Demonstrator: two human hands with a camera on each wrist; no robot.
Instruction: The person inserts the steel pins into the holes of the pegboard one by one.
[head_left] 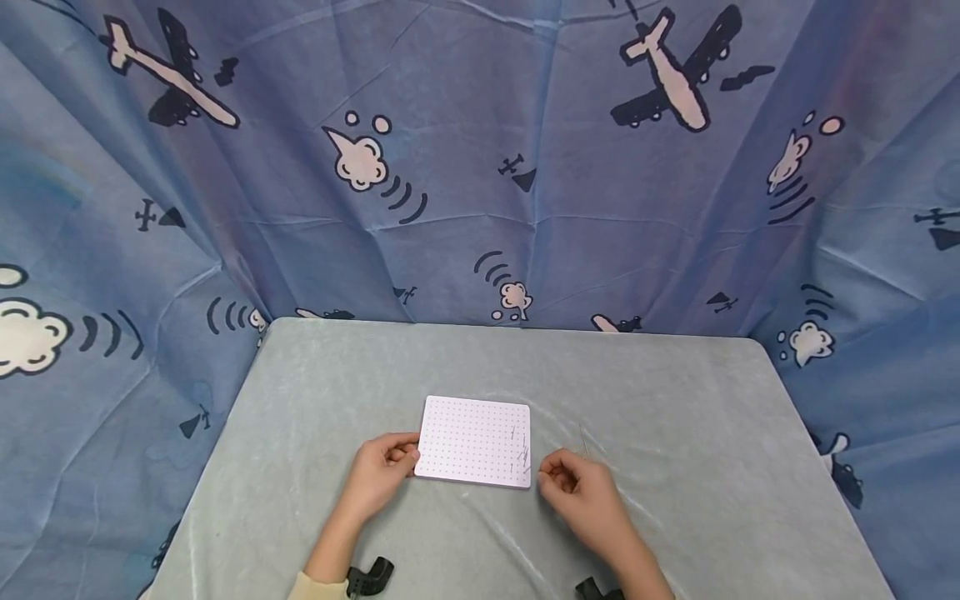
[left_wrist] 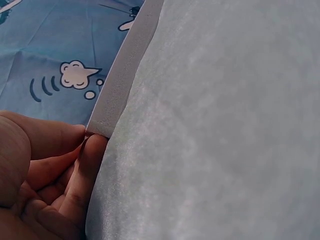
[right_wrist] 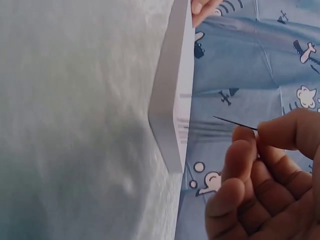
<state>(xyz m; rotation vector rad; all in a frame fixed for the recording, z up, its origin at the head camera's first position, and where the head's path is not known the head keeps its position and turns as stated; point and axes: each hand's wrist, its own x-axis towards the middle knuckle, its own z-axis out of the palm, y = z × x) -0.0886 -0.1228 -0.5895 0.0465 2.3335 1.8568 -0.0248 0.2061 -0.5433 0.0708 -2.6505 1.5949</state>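
Observation:
A white rectangular board (head_left: 474, 442) with a grid of small dots lies on the table, its thick side edge (left_wrist: 117, 95) showing in the left wrist view. My left hand (head_left: 384, 471) pinches the board's near left corner between thumb and fingers. Off the board's right side, my right hand (head_left: 577, 496) holds a thin dark needle (right_wrist: 234, 122) between thumb and index finger, its pointed end sticking out past the fingertips. Several similar needles (right_wrist: 210, 132) stand up from the board's face near its right edge. The other right fingers are curled beneath the pinch.
A grey-green cloth (head_left: 337, 367) covers the table, with a few soft creases. Blue curtains (head_left: 450, 167) printed with planes and clouds hang behind and along both sides. Black wrist mounts (head_left: 371, 577) sit on the forearms at the near edge.

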